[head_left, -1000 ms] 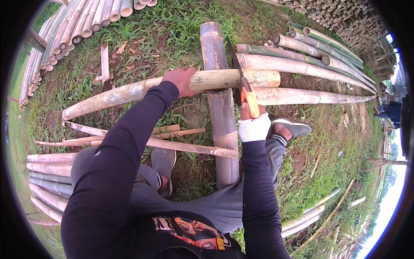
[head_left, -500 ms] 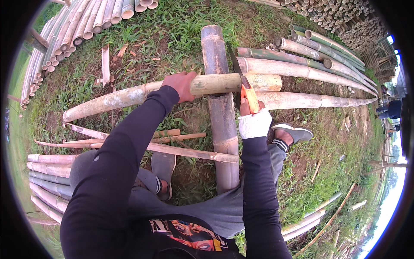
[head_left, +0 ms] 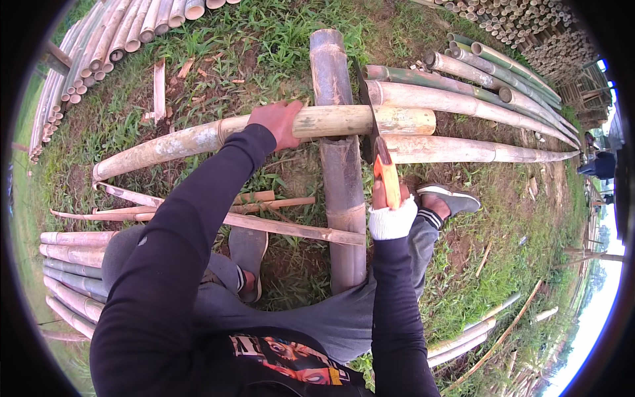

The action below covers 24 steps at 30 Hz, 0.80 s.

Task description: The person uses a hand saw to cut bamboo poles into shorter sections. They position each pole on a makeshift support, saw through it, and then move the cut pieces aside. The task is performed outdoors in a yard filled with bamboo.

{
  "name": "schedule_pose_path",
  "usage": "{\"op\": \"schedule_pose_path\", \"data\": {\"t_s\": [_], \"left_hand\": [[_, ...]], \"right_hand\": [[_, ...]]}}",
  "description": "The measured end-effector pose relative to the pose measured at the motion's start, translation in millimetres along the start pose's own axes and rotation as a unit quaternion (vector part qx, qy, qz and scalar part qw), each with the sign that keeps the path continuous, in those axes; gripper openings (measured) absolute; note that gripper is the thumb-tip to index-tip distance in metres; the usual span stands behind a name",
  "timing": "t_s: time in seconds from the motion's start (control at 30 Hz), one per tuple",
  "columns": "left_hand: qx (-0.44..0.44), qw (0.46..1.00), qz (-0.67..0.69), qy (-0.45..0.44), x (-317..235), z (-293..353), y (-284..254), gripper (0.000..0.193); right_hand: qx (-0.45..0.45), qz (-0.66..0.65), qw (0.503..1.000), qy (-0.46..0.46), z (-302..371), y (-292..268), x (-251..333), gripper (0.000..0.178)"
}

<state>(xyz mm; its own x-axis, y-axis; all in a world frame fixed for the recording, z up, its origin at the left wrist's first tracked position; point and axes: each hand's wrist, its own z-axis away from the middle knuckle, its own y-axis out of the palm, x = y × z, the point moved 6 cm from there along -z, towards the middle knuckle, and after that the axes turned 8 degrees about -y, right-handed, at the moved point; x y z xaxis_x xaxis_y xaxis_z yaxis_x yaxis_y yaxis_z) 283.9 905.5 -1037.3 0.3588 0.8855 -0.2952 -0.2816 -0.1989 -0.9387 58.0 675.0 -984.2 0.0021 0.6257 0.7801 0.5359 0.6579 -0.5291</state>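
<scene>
A pale bamboo pole [head_left: 331, 122] lies crosswise over a thick, dark bamboo log [head_left: 342, 178]. My left hand [head_left: 276, 123] grips the pole from above, just left of the log. In my right hand [head_left: 393, 212], partly covered by a white glove or wrap, is the orange handle of a handsaw [head_left: 385, 173]. The saw's dark blade crosses the pole right of the log, near the pole's right end. How deep the blade sits in the bamboo I cannot tell.
Several long bamboo poles [head_left: 463, 109] lie to the right. Stacked poles [head_left: 132, 33] stand far left, more [head_left: 73, 255] lie near left. Split bamboo strips [head_left: 291, 227] rest across the log's near part and the grass. A large bamboo pile [head_left: 529, 30] is at far right.
My right hand has pulled the saw back toward me, bringing the handle nearer my body. The left hand stays on the pole.
</scene>
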Motion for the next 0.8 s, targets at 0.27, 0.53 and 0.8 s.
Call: {"op": "schedule_pose_path", "data": {"t_s": [0.27, 0.53, 0.8], "left_hand": [[0.014, 1.0, -0.012, -0.012, -1.3, 3.6, -6.2, 0.079], [0.006, 1.0, 0.003, 0.005, 2.6, -0.4, 4.1, 0.078], [0.014, 1.0, -0.009, -0.005, -1.1, 3.4, -6.6, 0.079]], "right_hand": [[0.002, 0.04, 0.998, 0.052, 72.9, -47.4, 20.1, 0.026], [0.007, 0.033, 0.998, 0.061, 42.4, -26.9, 5.5, 0.024], [0.0, 0.027, 0.999, 0.016, 45.6, -27.0, 6.4, 0.024]]}}
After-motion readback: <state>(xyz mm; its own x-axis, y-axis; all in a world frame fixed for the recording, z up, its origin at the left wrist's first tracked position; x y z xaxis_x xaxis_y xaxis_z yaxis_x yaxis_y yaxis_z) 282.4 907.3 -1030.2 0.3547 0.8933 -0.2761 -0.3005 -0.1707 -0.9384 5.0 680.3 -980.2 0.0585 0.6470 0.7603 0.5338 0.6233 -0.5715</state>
